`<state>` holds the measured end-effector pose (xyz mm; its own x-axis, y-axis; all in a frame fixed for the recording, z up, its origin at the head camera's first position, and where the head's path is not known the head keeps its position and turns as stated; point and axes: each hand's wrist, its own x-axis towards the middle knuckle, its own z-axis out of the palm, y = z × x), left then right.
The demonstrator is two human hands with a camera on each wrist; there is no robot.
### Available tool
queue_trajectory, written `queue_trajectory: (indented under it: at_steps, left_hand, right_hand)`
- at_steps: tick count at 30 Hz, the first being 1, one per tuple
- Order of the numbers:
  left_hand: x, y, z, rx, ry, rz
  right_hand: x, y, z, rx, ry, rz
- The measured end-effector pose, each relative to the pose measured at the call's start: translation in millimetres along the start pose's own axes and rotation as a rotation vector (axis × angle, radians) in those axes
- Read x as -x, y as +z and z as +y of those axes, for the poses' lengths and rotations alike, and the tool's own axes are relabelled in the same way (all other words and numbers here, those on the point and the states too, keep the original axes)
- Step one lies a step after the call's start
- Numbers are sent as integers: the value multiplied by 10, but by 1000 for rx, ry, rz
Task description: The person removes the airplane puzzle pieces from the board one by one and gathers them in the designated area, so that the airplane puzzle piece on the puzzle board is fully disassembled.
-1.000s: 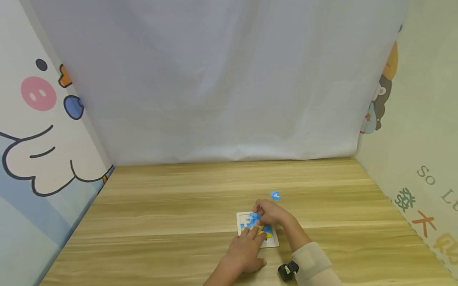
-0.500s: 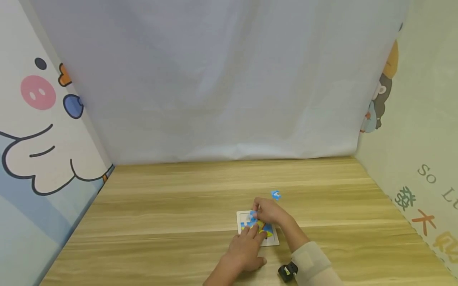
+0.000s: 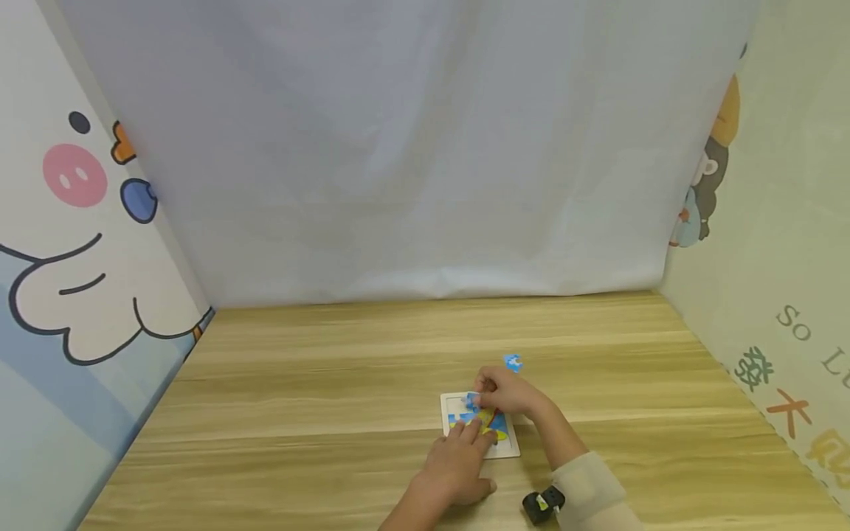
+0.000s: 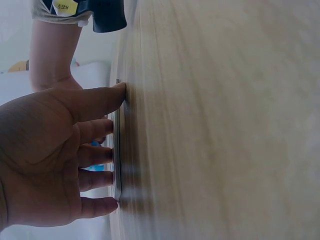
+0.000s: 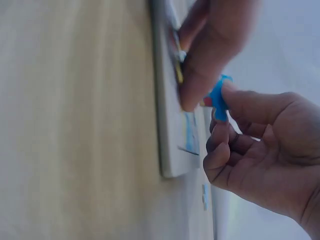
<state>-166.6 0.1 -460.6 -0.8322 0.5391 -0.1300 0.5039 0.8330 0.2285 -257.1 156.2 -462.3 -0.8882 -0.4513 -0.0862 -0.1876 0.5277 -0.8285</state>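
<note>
A jigsaw puzzle in a shallow white-rimmed tray [image 3: 511,451] lies on the table, its picture blue and yellow. My left hand [image 3: 454,461] rests over the tray's near part with straight fingers; in the left wrist view, the left hand's fingertips [image 4: 107,205] touch the tray edge. My right hand [image 3: 508,392] pinches a blue puzzle piece [image 5: 220,100] between thumb and fingers, just above the tray's upper part. The right wrist view shows this piece tilted up off the board. Part of the picture is hidden under my left fingers.
One loose blue puzzle piece [image 3: 513,362] lies on the table [image 3: 319,383] beyond my right hand. A black wrist camera [image 3: 543,504] hangs by the right sleeve. A pale cloth [image 3: 425,162] closes off the back, and printed walls stand at both sides.
My right hand has shifted slightly to the right, and the pinched puzzle piece has turned, showing less of its face in the head view. My left hand stays in place on the puzzle.
</note>
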Motion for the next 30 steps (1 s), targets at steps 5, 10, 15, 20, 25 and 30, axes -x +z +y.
queue_trajectory:
  at_steps: [5,10,15,20,25,30]
  left_hand:
    - [-6,-4,4,-3,-1,-6]
    - [-12,2,0,-6,0,-7]
    - [-15,16,-8,-13,1,-4]
    - [3,7,-22,-12,2,8]
    - [27,13,-11,-5,-3,12]
    - [14,8,-5,-5,-1,21]
  right_hand:
    - [35,-103,15,-61,-61,-13]
    - [55,-111,17,-70,-70,-12]
    - [87,-104,38,-60,-117,-4]
    - [119,-138,63,-42,-137,36]
    - [191,-204,143,-44,-121,28]
    - [262,-324,246,-54,-84,47]
